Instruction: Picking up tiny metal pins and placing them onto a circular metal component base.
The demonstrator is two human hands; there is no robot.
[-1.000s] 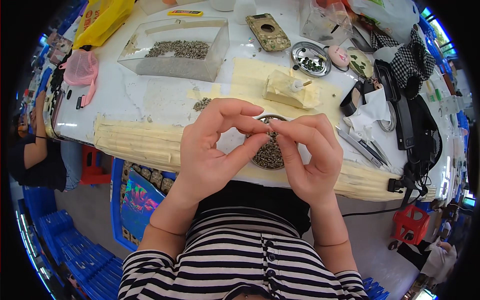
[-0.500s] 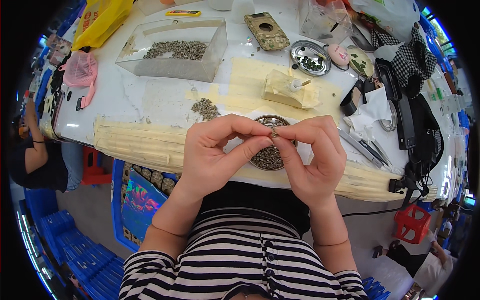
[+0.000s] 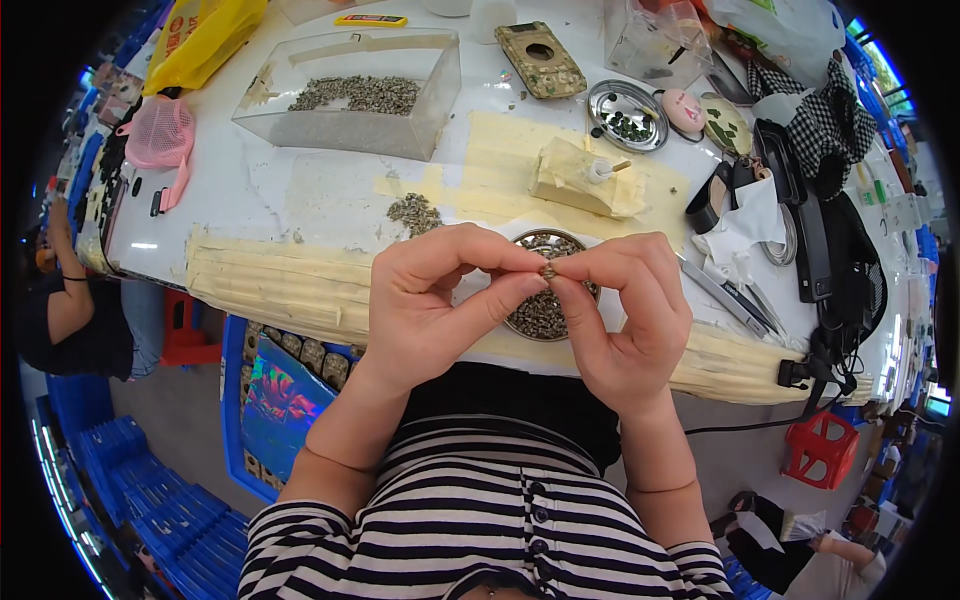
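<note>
My left hand (image 3: 430, 305) and my right hand (image 3: 637, 315) meet above a round dish (image 3: 549, 231), thumbs and index fingertips pinched together. Between the fingertips is a small grey-gold piece (image 3: 548, 271); both hands grip it, and its exact shape is too small to tell. The dish below holds many similar tiny grey-brown pieces (image 3: 540, 318), partly hidden by my fingers. A loose pile of such pieces (image 3: 414, 214) lies on the table beyond my left hand. More of them fill the bottom of a clear plastic box (image 3: 385, 135) farther off.
A taped block with a small white nozzle (image 3: 590, 178) stands beyond the dish. Behind it are a camouflage-patterned case (image 3: 541, 62) and a metal tray with dark green bits (image 3: 628, 128). Tweezers (image 3: 765, 308) and black straps lie right; masking tape covers the table's near edge (image 3: 280, 285).
Both hands keep their pinch at nearly the same place, with the small piece turned slightly. The view has shifted a little. A person at the lower right has moved.
</note>
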